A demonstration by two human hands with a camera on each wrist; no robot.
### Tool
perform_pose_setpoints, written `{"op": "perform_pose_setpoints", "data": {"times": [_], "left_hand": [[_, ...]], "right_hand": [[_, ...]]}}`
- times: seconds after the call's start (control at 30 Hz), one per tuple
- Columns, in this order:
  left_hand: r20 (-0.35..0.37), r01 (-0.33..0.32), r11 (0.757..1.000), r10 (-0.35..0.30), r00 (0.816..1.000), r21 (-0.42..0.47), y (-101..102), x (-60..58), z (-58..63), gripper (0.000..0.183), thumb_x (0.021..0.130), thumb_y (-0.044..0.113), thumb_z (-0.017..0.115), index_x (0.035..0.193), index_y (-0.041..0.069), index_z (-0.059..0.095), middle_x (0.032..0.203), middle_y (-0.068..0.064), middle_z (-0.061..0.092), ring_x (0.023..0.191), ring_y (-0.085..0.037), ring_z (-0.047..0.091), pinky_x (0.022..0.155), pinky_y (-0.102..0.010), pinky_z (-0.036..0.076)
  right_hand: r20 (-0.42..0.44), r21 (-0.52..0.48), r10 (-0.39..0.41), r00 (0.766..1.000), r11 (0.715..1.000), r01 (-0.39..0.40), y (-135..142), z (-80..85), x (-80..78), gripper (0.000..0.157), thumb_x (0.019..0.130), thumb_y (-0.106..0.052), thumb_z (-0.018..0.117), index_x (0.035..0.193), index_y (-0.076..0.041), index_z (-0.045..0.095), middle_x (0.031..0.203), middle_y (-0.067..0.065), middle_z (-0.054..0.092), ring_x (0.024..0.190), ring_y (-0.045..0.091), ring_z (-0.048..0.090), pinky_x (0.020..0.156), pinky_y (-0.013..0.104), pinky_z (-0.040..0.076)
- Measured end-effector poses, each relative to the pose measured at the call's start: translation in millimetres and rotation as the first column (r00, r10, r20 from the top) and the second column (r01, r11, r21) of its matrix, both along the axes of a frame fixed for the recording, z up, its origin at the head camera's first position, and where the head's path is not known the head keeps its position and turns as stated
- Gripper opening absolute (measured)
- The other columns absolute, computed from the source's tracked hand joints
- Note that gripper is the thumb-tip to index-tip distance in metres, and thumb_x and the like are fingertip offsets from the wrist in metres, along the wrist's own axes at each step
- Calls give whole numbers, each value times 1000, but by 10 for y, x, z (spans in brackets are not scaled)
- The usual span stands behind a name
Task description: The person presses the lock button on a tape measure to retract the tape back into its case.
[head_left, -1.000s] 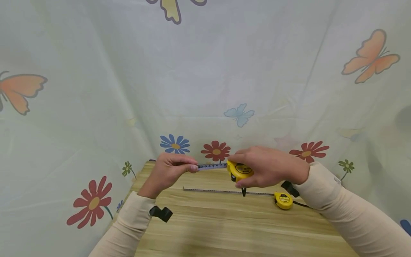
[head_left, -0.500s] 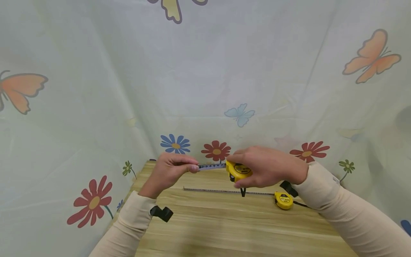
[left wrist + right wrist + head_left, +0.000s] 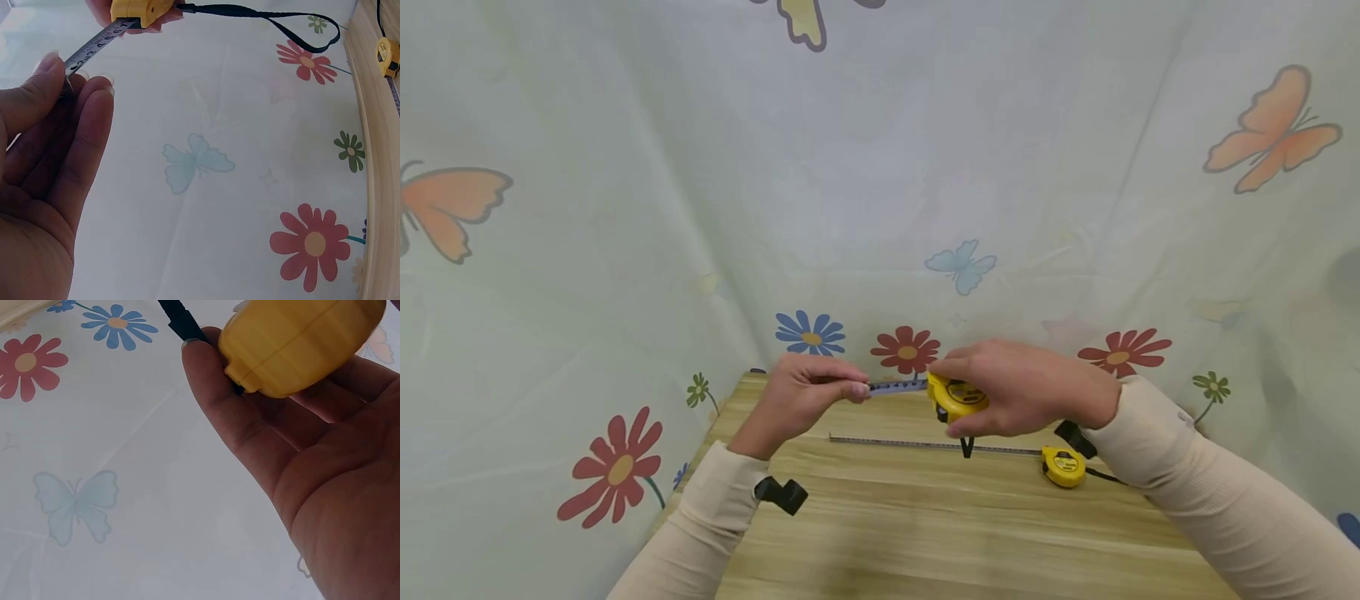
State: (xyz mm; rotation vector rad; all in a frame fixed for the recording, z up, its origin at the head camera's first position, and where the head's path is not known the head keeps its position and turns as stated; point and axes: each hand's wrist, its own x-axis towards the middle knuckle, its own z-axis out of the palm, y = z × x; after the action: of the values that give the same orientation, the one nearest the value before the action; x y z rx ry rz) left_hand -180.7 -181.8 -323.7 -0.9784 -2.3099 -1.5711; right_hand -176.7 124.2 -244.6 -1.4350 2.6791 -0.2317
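Left hand: the left hand (image 3: 801, 400) pinches the free end of a metal blade (image 3: 898, 387) between thumb and fingers; the left wrist view brings that fingertip grip up close.
Right hand: the right hand (image 3: 1026, 387) grips a yellow tape measure (image 3: 953, 402) by its case, thumb on the near side in the head view.
Held tape: in the air between the two hands, a short stretch of numbered blade running from the case to the left hand.
Strap: in the head view, a small black V hanging below the case; only the left wrist view shows the strap (image 3: 237, 10) stretched out into a long loop.
Case: the right wrist view alone shows a plain yellow side with a moulded seam; the head view shows the dark label.
Second tape: another yellow tape measure (image 3: 1063, 467) lies on the wooden surface (image 3: 940, 533), its blade drawn out leftward; the left wrist view catches part of it at the right edge.
Backdrop: pale cloth (image 3: 880, 167) printed with flowers and butterflies, seen in all three views.
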Motion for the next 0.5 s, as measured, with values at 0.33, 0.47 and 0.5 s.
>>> {"op": "perform_pose_setpoints", "data": {"times": [0.33, 0.47, 0.5], "left_hand": [[4, 8, 1000, -8, 1000, 8, 73, -36, -23, 8, 94, 2, 74, 99, 2, 81, 89, -13, 80, 80, -13, 76, 77, -32, 65], [-4, 13, 1000, -13, 1000, 2, 101, -30, -11, 9, 95, 3, 74, 100, 4, 81, 90, -13, 80, 80, -14, 76, 78, -32, 65], [-8, 16, 1000, -16, 1000, 1, 107, -30, -9, 9, 95, 3, 74, 100, 3, 81, 90, -13, 80, 80, -14, 76, 78, -33, 65]], "right_hand": [[5, -19, 8, 1000, 1000, -8, 33, -15, 3, 54, 94, -42, 78, 134, -10, 64, 100, -7, 65, 83, 6, 57, 76, 25, 53], [10, -22, 10, 1000, 1000, -10, 17, -5, 2, 51, 93, -42, 78, 132, -11, 65, 98, -8, 64, 82, 6, 57, 75, 25, 52], [12, -21, 9, 1000, 1000, -9, 18, -4, 3, 51, 93, -42, 78, 132, -11, 65, 98, -8, 64, 83, 6, 57, 75, 25, 52]]}}
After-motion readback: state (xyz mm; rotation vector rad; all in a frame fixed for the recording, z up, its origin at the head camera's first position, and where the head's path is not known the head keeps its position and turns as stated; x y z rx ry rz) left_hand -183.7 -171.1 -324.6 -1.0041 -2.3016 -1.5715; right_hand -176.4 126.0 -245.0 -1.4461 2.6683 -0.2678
